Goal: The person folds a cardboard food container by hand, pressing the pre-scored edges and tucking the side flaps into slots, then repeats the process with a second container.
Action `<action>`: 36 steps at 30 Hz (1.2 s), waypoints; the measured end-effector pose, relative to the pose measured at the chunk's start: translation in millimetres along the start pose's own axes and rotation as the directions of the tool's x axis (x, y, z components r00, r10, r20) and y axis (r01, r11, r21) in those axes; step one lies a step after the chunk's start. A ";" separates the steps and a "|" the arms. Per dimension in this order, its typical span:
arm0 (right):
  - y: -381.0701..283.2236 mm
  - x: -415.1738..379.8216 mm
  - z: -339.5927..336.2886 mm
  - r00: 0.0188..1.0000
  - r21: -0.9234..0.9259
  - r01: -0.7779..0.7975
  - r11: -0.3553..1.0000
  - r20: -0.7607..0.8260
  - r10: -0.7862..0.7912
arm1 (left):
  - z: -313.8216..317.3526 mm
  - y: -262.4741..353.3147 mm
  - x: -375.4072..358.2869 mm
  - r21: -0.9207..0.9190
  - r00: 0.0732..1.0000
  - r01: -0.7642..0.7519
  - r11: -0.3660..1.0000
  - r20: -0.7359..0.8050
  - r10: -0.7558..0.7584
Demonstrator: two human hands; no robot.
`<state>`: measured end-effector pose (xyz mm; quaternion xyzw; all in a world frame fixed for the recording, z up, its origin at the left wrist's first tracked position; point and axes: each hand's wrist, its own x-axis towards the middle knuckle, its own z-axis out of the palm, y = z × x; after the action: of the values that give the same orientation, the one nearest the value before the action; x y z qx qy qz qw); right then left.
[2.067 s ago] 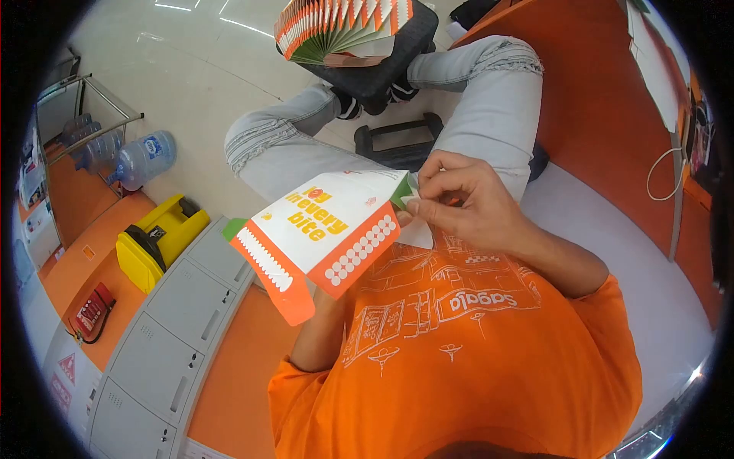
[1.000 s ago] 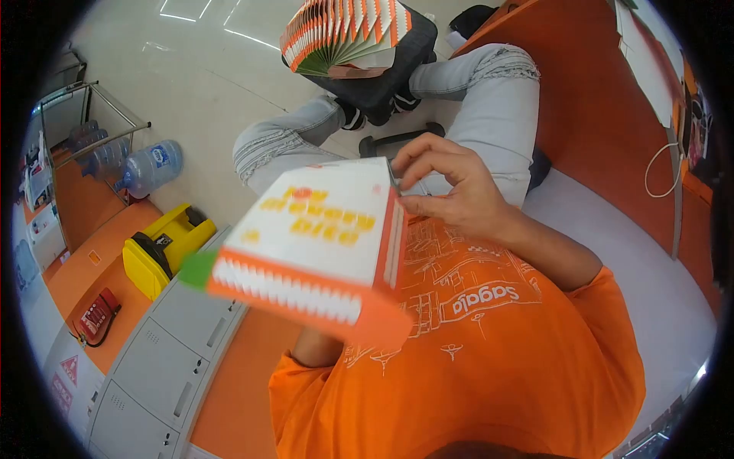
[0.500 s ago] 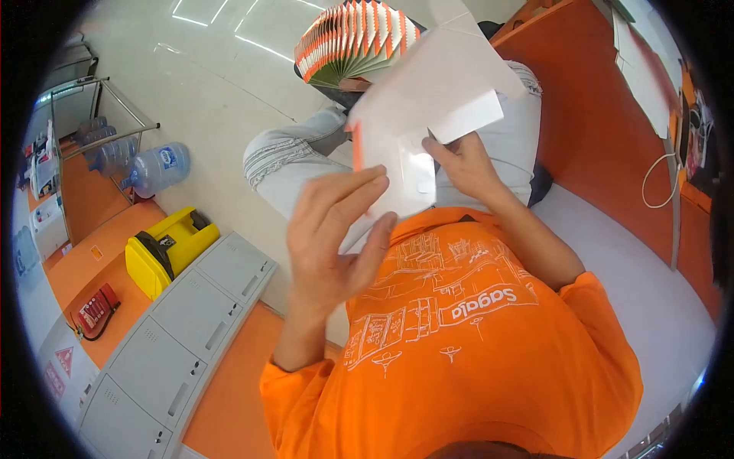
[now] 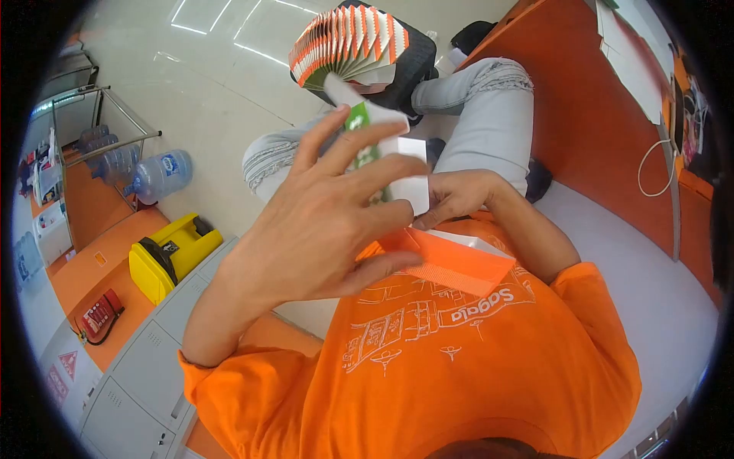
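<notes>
A folding paper carton (image 4: 459, 264), orange and green outside and white inside, is partly unfolded in front of my chest. My left hand (image 4: 329, 206) reaches across it, fingers spread and bent over its near side, the thumb along the orange panel. White flaps (image 4: 411, 191) stick up beyond these fingers, and a green printed panel (image 4: 358, 118) shows past the fingertips. On the carton's right side, my right hand (image 4: 462, 195) pinches the edge; its fingertips are partly hidden. The far end of the carton is blurred.
A fanned row of flat orange-and-white cartons (image 4: 348, 46) rests on a black stool (image 4: 417, 57) beyond my knees. Grey lockers (image 4: 145, 359), a yellow bin (image 4: 174, 256), a fire extinguisher (image 4: 101, 315) and water bottles (image 4: 162, 174) are at left. An orange panel (image 4: 589, 115) stands at right.
The carton has turned, so its orange and green outside now faces me instead of the white inside. My left hand has moved right and onto it. The right hand has come lower, closer to my body.
</notes>
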<state>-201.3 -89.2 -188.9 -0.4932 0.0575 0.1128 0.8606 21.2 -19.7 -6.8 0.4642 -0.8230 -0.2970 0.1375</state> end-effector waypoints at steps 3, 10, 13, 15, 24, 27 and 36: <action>-16.9 -1.8 -2.3 0.973 -0.187 -0.220 0.957 0.030 0.229 | 10.2 3.7 -1.5 -0.055 0.995 0.044 0.998 0.088 -0.039; -65.9 -31.6 23.7 0.951 -0.319 0.014 0.948 -0.289 -0.112 | 35.8 3.7 -10.5 0.068 0.988 0.118 0.991 0.094 -0.125; -67.5 -32.8 38.8 0.951 -0.712 -0.063 0.699 -0.254 -0.173 | 43.8 2.7 -12.5 0.025 0.953 0.201 0.979 0.225 -0.201; -71.0 -37.2 38.3 0.955 -0.698 -0.067 0.713 -0.252 -0.157 | 38.9 -0.2 -18.7 -0.023 0.974 0.196 0.980 0.118 -0.192; -81.3 -45.3 50.5 0.952 -0.901 -0.018 0.434 -0.148 -0.268 | 27.6 -10.2 -19.5 -0.235 0.846 0.397 0.887 0.468 -0.255; -84.1 -48.1 48.5 0.957 -0.922 -0.027 0.386 -0.135 -0.256 | 33.6 -12.6 -20.4 -0.294 0.853 0.406 0.865 0.462 -0.243; -59.1 -48.3 60.0 0.836 -0.938 -0.040 0.343 -0.220 -0.503 | 75.2 -25.0 -25.8 -0.736 0.744 0.660 0.154 0.609 -0.274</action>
<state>-233.9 -72.9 -98.9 -0.8983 0.1207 -0.1286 0.4025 14.2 19.5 -80.1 0.4747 -0.3175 -0.8101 0.1329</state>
